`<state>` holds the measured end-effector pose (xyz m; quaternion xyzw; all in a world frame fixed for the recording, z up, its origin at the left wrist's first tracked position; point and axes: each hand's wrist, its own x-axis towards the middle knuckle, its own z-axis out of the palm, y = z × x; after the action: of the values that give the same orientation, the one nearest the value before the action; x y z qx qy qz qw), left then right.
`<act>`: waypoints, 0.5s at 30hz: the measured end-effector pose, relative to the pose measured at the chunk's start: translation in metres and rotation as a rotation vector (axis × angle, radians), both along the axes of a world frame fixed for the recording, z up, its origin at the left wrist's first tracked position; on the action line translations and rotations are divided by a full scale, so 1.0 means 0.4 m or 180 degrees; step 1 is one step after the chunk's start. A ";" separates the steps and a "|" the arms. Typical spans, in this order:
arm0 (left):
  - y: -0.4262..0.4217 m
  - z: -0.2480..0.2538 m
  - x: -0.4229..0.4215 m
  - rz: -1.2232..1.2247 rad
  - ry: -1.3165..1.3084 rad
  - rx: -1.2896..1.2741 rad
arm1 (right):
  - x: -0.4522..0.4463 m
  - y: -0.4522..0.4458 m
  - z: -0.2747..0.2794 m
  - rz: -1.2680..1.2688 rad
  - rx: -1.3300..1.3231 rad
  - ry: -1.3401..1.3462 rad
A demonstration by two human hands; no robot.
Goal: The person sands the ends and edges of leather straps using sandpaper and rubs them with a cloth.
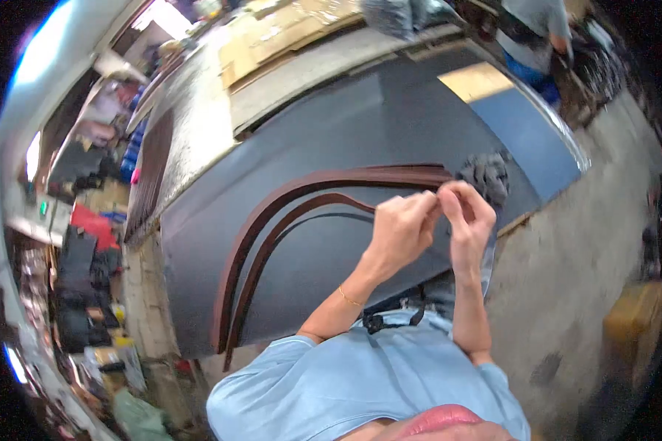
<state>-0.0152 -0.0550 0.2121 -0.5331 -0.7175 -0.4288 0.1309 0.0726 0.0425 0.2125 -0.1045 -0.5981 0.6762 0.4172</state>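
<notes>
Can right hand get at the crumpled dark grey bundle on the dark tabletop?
Probably yes: the bundle lies just beyond the right hand, nothing evident between, though that hand seems busy against the left hand.

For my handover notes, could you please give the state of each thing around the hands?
Left hand: closed on single brown strip
Right hand: fingers pinched, contents hidden
Single brown strip: curved
Brown strip stack: curved, lying on dark tabletop
Grey cloth: crumpled

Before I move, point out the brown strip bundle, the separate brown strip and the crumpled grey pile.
Brown strip bundle (309, 182), head view: along its curved upper stretch.
Separate brown strip (276, 231), head view: on its bend.
Crumpled grey pile (489, 176), head view: around its middle.
</notes>
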 end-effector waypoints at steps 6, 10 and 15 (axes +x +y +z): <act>0.010 -0.028 0.013 -0.0003 -0.0405 -0.0165 | 0.016 0.064 -0.098 0.0300 -0.0239 -0.0112; 0.026 -0.074 0.009 -0.0004 -0.0509 -0.0090 | 0.024 0.139 -0.189 0.0362 -0.0292 -0.0137; 0.066 -0.214 -0.023 0.0231 -0.0169 -0.0369 | 0.062 0.253 -0.401 0.0003 0.2790 -0.3286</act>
<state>-0.0244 -0.0285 0.1265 -0.5019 -0.7632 -0.3954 0.0962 0.0975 0.1436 0.0523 -0.2349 -0.9397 0.2347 0.0815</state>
